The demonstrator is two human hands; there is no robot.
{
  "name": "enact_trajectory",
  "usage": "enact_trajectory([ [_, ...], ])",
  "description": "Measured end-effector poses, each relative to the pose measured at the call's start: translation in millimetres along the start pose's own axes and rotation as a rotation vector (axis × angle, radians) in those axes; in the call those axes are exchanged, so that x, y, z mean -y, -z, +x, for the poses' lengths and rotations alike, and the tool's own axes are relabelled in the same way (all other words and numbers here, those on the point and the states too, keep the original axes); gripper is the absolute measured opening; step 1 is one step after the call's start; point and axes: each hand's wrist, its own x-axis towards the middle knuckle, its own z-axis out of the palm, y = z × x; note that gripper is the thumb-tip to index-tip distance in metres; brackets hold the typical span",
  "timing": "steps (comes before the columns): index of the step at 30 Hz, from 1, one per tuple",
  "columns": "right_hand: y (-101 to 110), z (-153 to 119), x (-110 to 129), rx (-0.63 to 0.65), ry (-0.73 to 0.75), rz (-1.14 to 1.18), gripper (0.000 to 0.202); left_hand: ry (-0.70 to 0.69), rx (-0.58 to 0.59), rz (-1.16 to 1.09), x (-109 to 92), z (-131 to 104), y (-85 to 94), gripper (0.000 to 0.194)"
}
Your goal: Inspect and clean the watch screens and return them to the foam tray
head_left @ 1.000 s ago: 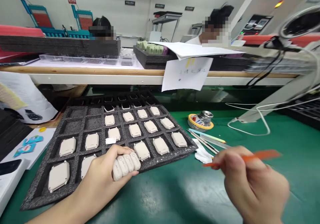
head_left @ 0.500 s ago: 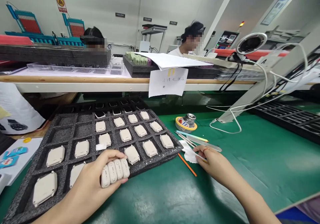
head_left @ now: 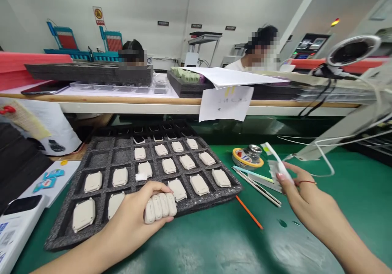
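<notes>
My left hand (head_left: 141, 212) is closed around a row of several beige watch cases (head_left: 161, 207), held side by side over the front edge of a dark foam tray (head_left: 69, 221). More beige watch cases (head_left: 84, 216) lie face down in the tray's compartments. A small white piece (head_left: 141, 177) rests on one of them. At the right, my right hand (head_left: 298, 184) pinches a white stick-like tool (head_left: 277, 157) together with a thin whitish sheet, above the green table. An orange stick (head_left: 249, 212) lies between the tray and my right hand.
Beyond the sticks (head_left: 257, 186) stands a metal-topped bottle (head_left: 254, 151) in a yellow tape roll (head_left: 237, 159). A shelf (head_left: 134, 107) crosses behind. A lamp arm (head_left: 330, 133) slants at the right. A white box (head_left: 23, 225) lies left. Two people sit beyond.
My right hand has lifted the white tool and the sheet off the table. My left hand still holds the watch cases. The camera view has shifted to the left.
</notes>
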Motion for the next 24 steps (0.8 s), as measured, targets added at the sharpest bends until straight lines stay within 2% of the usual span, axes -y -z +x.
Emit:
enact_trajectory([
  [2,1,-10,24,0.008,0.195,-0.003,0.043,-0.006,0.008,-0.014,-4,0,1.2,0.034],
  [5,-3,-31,67,0.047,0.758,0.047,0.049,-0.014,0.018,-0.036,-6,-1,2.5,0.034],
  [6,-7,-38,81,0.019,0.904,0.065,0.051,-0.025,0.02,-0.042,-6,-1,2.8,0.034],
  [7,-10,-43,94,0.027,1.029,0.052,0.051,-0.044,0.024,-0.048,-6,-1,3.1,0.034],
  [9,-17,-45,113,0.013,1.188,-0.004,0.054,-0.084,0.034,-0.064,-5,0,3.5,0.035],
  [11,-20,-39,123,0.005,1.245,-0.08,0.057,-0.104,0.037,-0.092,-3,1,3.2,0.036],
  [15,-16,-23,124,-0.016,1.162,-0.124,0.056,-0.097,0.022,-0.126,-1,2,1.2,0.041],
  [19,-11,-22,121,0.177,1.199,-0.055,0.055,-0.11,0.03,-0.129,0,2,-0.4,0.041],
  [22,-13,-23,119,0.08,1.115,-0.087,0.055,-0.117,0.037,-0.118,0,2,-0.2,0.044],
  [24,-15,-24,118,0.099,1.071,-0.042,0.053,-0.116,0.033,-0.109,0,2,0.2,0.045],
])
